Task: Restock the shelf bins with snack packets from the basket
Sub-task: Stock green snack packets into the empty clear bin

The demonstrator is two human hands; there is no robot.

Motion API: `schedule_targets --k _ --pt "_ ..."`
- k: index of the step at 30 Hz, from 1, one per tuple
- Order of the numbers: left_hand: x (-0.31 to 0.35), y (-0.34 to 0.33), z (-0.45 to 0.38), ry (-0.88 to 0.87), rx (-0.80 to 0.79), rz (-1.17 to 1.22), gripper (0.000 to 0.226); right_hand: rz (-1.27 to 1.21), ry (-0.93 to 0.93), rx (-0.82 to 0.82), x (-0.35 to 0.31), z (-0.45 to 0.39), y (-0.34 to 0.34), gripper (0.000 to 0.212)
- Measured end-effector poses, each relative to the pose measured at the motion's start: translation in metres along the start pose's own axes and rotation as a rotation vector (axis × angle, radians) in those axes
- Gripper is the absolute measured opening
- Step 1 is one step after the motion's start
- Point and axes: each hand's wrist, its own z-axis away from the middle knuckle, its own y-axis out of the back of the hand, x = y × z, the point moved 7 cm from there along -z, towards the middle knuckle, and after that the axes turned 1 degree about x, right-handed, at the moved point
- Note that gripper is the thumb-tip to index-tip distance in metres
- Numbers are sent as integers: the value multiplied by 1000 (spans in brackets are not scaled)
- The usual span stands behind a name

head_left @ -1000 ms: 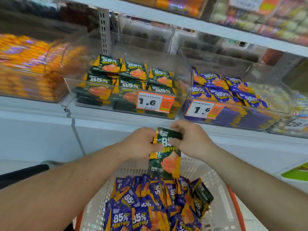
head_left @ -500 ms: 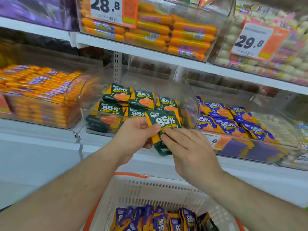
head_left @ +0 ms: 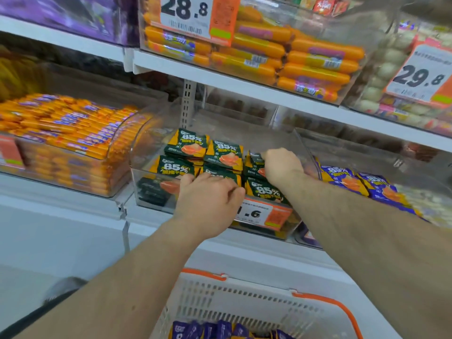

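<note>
— Head view: what crowds us?
— Orange sausages [head_left: 305,62] on the shelf above; the 1.6 tag [head_left: 263,214] on the clear bin [head_left: 151,192]'s front edge.
— Our fingers?
— Left hand [head_left: 210,204] curls over that edge onto green packets [head_left: 222,152]; right hand [head_left: 281,165] grips one at the right wall. Basket [head_left: 244,304] sits below

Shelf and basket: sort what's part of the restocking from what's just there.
Job: green packets, their clear bin, basket, purple packets, left hand, right hand.
Not: orange sausages, 28.8 tag, 29.8 tag.
</note>
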Motion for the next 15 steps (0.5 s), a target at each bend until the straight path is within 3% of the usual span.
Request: schedule_targets --k 5,15 --pt "-1 -2 0 -16 2 -38 37 23 81 -275 -9 -18 -42 33" --pt "3 0 -3 -24 10 -17 39 -109 27 -418 -12 -14 -45 35"
